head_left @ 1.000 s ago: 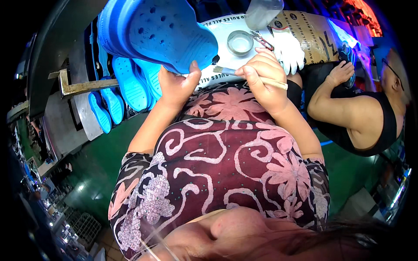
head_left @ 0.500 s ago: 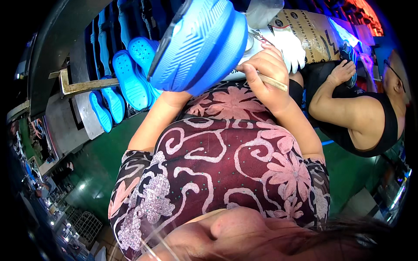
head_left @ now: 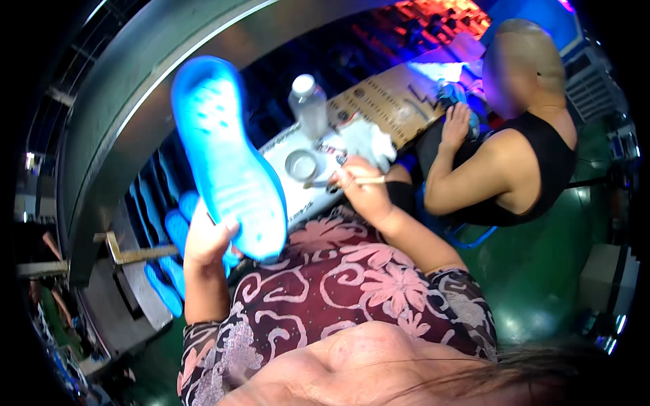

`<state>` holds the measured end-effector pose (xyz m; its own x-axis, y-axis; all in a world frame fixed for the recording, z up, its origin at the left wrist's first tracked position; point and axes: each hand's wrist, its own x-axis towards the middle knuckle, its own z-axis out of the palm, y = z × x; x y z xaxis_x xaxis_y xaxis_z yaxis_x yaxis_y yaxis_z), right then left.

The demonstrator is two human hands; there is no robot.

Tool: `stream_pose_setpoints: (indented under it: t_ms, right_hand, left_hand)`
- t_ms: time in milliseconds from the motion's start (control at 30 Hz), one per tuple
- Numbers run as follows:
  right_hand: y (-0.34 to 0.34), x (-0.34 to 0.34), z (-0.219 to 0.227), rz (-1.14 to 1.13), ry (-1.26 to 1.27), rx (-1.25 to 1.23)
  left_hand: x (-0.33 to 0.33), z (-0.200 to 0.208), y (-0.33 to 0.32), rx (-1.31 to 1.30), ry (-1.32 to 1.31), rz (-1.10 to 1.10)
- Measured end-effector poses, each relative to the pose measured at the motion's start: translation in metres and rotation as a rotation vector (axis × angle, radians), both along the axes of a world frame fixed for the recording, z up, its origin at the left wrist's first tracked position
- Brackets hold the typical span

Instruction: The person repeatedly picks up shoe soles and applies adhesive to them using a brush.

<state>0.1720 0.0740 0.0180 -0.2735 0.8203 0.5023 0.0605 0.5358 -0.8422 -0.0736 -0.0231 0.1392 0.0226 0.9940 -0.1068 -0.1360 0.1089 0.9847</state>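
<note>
My left hand (head_left: 208, 238) grips the heel or toe end of a bright blue shoe sole (head_left: 233, 162). The sole is held up and tilted, with its inner face, dotted with small holes at the far end, showing. In my right hand (head_left: 363, 191) is a thin brush (head_left: 371, 181) with a pale wooden handle, pinched between thumb and fingers. Its dark tip lies at the near rim of a small round cup (head_left: 302, 164). The cup stands on a white surface (head_left: 281, 145) with dark print, beyond my lap.
Behind the cup are a clear bottle (head_left: 309, 108) with a white cap and a white glove (head_left: 371, 143). Brown cardboard (head_left: 389, 101) lies farther right. More blue soles (head_left: 162, 287) rest at the left beside a metal bar (head_left: 145, 254). A co-worker (head_left: 504, 155) sits at right, handling a blue shoe.
My left hand has moved left and turned the sole from its ridged outer side to its inner face. My right hand has brought the brush down to the cup. The view has swung right.
</note>
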Motion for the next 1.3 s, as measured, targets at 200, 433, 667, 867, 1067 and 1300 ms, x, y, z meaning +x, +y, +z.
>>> stream_pose_setpoints:
  t_ms: [200,433,667,867,1067,1300]
  right_hand:
    - [-0.011,-0.002,0.01,-0.156,-0.035,-0.067]
    - [-0.004,0.001,0.01,-0.161,0.036,-0.197]
    - [-0.002,0.009,-0.004,-0.078,0.136,-0.372]
    - [-0.001,-0.008,-0.014,0.019,0.239,-0.451]
    - [0.002,-0.023,-0.026,0.117,0.23,-0.519]
    - [0.012,-0.016,-0.008,0.097,0.061,-0.525]
  left_hand:
    - [0.038,0.056,0.12,0.045,0.012,-0.481]
    - [0.105,0.118,0.32,0.039,-0.835,-0.043]
    - [0.062,0.025,0.194,0.341,-0.225,-0.272]
    - [-0.091,-0.086,0.033,0.081,0.753,0.213]
    - [-0.145,-0.146,-0.11,-0.177,1.367,0.601]
    - [-0.141,-0.183,-0.124,-0.515,1.396,0.322]
